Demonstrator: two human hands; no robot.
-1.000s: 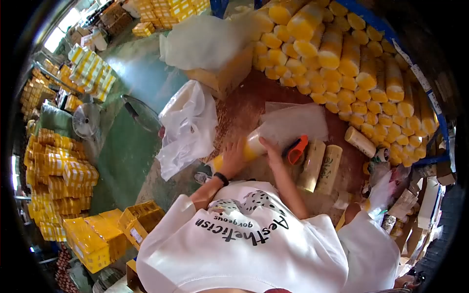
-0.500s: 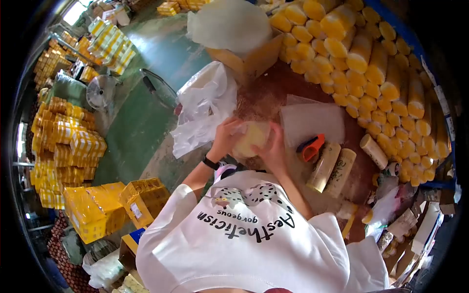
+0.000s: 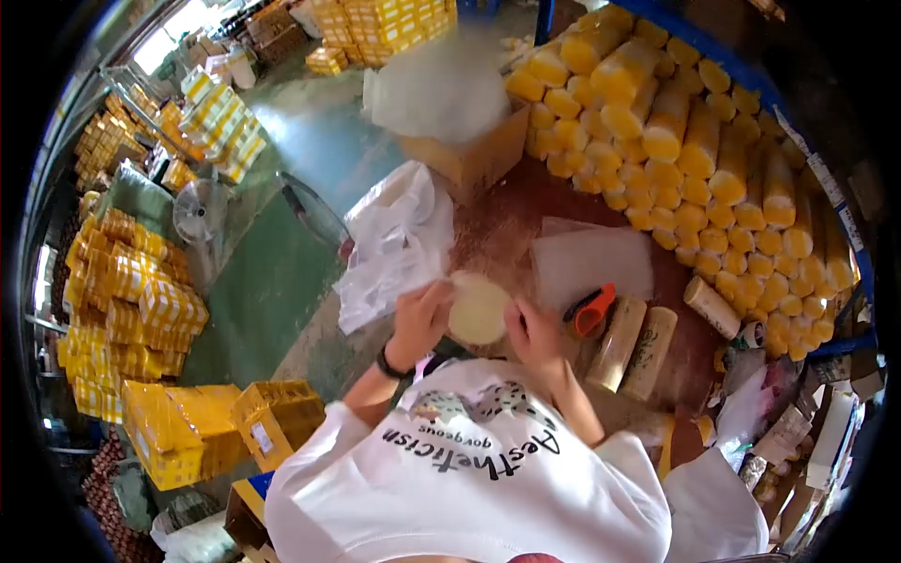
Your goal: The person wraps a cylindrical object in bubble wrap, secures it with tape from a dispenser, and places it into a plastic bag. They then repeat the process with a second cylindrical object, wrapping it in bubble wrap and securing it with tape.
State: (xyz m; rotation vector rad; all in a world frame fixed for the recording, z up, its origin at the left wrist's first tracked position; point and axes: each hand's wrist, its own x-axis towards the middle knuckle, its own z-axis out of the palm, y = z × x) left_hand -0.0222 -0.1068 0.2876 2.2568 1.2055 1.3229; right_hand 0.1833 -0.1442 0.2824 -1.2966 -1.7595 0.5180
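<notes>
A pale yellow round end of a roll-like piece (image 3: 479,311) faces up between my hands, with cloudy clear plastic at its upper left edge. My left hand (image 3: 419,324), with a black band on the wrist, is closed at that edge and pinches the plastic wrap. At the opposite edge my right hand (image 3: 535,333) has its fingers curled in; what they hold is hidden. An orange and dark blue tape dispenser (image 3: 593,311) lies right of my right hand. Beside it are two wrapped tape rolls, a plain one (image 3: 617,345) and one with dark lettering (image 3: 649,355).
White plastic bags (image 3: 399,235) lie beyond my left hand. A translucent sheet stack (image 3: 593,263) lies ahead on the right. Behind stands a cardboard box (image 3: 474,155) topped with clear plastic. Stacked yellow-ended rolls (image 3: 694,141) fill the right; taped yellow boxes (image 3: 183,427) stand left.
The pale yellow round end now faces up more fully between my hands. My right hand has drawn its fingers back from over it to the edge. The camera view has shifted slightly.
</notes>
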